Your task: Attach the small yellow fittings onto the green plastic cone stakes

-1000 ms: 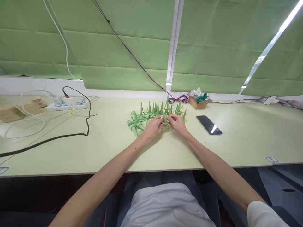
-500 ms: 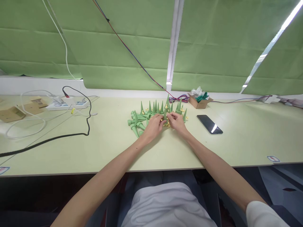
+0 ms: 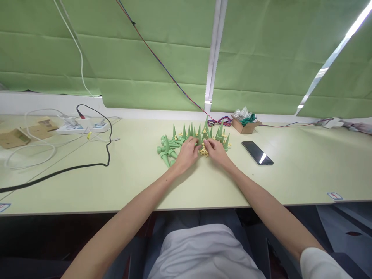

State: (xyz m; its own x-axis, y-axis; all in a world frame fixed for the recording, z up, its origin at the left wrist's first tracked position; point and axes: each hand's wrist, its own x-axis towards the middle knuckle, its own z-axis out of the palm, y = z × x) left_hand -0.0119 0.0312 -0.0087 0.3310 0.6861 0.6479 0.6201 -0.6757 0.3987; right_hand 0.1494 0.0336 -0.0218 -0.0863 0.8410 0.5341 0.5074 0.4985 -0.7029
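Observation:
My left hand (image 3: 187, 153) is closed around the lower part of a green cone-shaped spike (image 3: 199, 136), which points upward. Facing it, my right hand (image 3: 216, 150) has thumb and forefinger pinched close to that spike; what lies between those fingers is too small to make out. Small yellow pieces (image 3: 204, 151) lie on the table just below and between both hands. Behind the hands stand several upright green spikes (image 3: 184, 132), some with yellow bits at their bases. More green spikes (image 3: 164, 158) lie on their sides left of my left hand.
A black phone (image 3: 257, 153) lies to the right. Behind it is a small cardboard box (image 3: 245, 126) with clear plastic and green material. At the left are a power strip (image 3: 82, 129), a black cable (image 3: 87, 166) and cardboard pieces (image 3: 14, 138). The table's front edge (image 3: 203, 209) runs near my body.
My left hand and the spike have shifted slightly left, away from my right hand. More of the yellow pieces between the hands shows now.

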